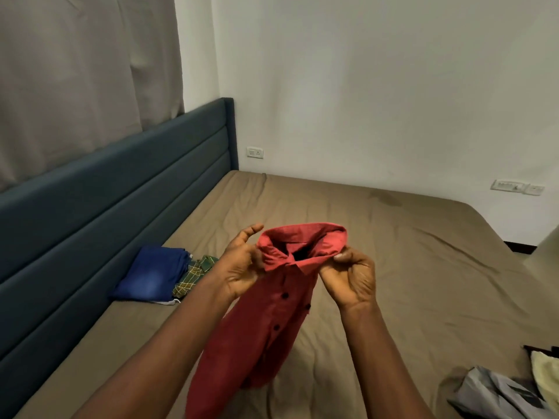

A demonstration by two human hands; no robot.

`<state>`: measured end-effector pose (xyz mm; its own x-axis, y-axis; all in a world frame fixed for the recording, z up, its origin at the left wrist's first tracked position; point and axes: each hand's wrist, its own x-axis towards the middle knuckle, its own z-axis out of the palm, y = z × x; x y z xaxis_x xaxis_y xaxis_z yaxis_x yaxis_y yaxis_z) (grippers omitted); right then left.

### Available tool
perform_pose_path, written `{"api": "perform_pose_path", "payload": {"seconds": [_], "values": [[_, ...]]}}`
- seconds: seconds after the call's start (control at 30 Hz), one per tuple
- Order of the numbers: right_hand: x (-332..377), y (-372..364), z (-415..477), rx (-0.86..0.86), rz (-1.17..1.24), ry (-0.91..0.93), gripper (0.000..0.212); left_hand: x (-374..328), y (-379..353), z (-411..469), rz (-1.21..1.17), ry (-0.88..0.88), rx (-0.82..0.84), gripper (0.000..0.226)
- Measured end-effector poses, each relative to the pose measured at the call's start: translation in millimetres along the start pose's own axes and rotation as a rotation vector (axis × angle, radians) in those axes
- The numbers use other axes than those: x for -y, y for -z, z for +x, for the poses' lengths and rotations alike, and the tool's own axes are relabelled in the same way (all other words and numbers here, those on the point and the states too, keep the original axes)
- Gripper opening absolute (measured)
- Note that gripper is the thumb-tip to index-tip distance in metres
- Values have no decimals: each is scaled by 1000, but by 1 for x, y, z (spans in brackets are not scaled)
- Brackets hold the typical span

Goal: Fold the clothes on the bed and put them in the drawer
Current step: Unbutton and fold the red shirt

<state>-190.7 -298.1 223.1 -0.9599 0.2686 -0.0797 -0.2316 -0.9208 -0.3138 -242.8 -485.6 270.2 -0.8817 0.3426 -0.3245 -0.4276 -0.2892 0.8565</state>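
Red button-front shirt [272, 322] of woven cloth, black buttons: held aloft by the collar, well out from the dark teal padded headboard [121, 192], above the bed with the olive-brown sheet [393, 252]; body hanging limp and bunched, lower hem out of frame. Left hand [242, 264]: on the collar end nearer the headboard, cloth pinched between thumb and curled fingers, forefinger raised free. Right hand [351, 276]: on the collar end farther from the headboard, collar point nipped between thumb and fingertips. Hands apart, each clamped on its own side of the collar, neck opening spread between them. Judged purpose: gripped at the collar to let the weight of the cloth pull the body straight and to square the shoulders before laying flat for folding; not yet folded. Folded blue denim trousers [151, 273]: flat on the sheet, tight against the headboard; probably parked there as finished, clear of the working area. Green-and-yellow checked garment [195, 275]: touching the denim on the side away from the headboard; under it or merely beside it, cannot tell. Crumpled grey garment [496, 394] and pale yellow cloth [547, 376]: farthest from the headboard, at the lower edge of view; apparently awaiting folding. Drawer: not in view.
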Motion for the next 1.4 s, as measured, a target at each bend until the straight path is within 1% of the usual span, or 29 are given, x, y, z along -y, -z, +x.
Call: {"api": "perform_pose_path", "payload": {"seconds": [0.07, 0.1, 0.13, 0.17, 0.23, 0.27, 0.3, 0.33, 0.37, 0.4, 0.47, 0.53, 0.6, 0.67, 0.7, 0.77, 0.8, 0.83, 0.87, 0.97, 1.03, 1.1, 1.13, 1.17, 1.2, 1.23, 1.27, 1.33, 1.4], "values": [[-2, -9, 0, 88, -27, -6, 48, -5, -7, 4, -336, -42, 40, 90], [-6, -13, 2, 63, -171, 0, 54, -6, -11, 6, -446, -94, 39, 92], [-10, -18, 2, -1, -413, 35, 59, -7, -16, 7, -503, -143, 26, 92], [-15, -18, 4, -121, -748, 86, 57, -9, -21, 6, -508, -198, 16, 91], [-17, -16, 1, -437, -1305, 291, 37, -10, -31, 0, -421, -288, 3, 86], [-13, -17, -2, -452, -1335, 371, 23, -11, -35, -3, -346, -320, 6, 84], [-10, -23, -7, -394, -1250, 394, 8, -12, -36, -7, -256, -351, 18, 82], [-5, -33, -10, -263, -1151, 333, 12, -13, -38, -11, -171, -387, 29, 79], [-1, -45, -16, -133, -1088, 238, 28, -14, -40, -14, -75, -400, 44, 76], [3, -58, -19, -3, -1114, 156, 38, -15, -43, -17, 17, -400, 73, 73], [8, -81, -19, 187, -1227, 76, 33, -17, -49, -20, 127, -387, 177, 77], [10, -93, -9, 194, -1226, 75, 27, -27, -54, -21, 162, -376, 277, 87], [13, -99, 0, 169, -1074, 29, 33, -48, -54, -20, 252, -378, 387, 91], [17, -105, 7, 140, -963, 19, 36, -78, -46, -24, 455, -427, 449, 77], [20, -108, 8, 108, -919, 27, 38, -90, -41, -26, 570, -506, 402, 68], [27, -120, 16, 31, -801, 31, 42, -110, -24, -23, 699, -740, 126, 56], [31, -127, 19, 3, -736, 11, 41, -113, -13, -16, 698, -798, 14, 57], [35, -137, 21, -21, -696, -6, 39, -114, -1, -9, 715, -793, -17, 61], [37, -147, 21, -31, -679, -24, 36, -111, 8, -3, 769, -719, 33, 68], [40, -186, 22, -15, -745, 6, 25, -95, 29, 20, 841, -392, 285, 78], [39, -212, 21, 45, -779, 65, 20, -93, 30, 26, 773, -275, 348, 60], [43, -235, 23, 70, -822, 207, 15, -105, 20, 29, 630, -300, 319, 36], [42, -242, 20, 32, -872, 295, 23, -112, 11, 28, 556, -337, 278, 26], [40, -246, 17, -38, -933, 346, 46, -124, 2, 27, 480, -387, 231, 20], [35, -243, 15, -117, -969, 388, 71, -135, -7, 22, 434, -439, 184, 25], [29, -235, 14, -160, -959, 375, 87, -149, -18, 18, 391, -484, 161, 33], [21, -220, 14, -161, -916, 287, 98, -159, -26, 15, 377, -533, 134, 37], [-5, -203, 9, -124, -902, 153, 110, -178, -37, 11, 428, -659, 44, 25], [-26, -193, -4, -101, -962, 222, 112, -195, -41, 9, 533, -789, -87, 10]]}}
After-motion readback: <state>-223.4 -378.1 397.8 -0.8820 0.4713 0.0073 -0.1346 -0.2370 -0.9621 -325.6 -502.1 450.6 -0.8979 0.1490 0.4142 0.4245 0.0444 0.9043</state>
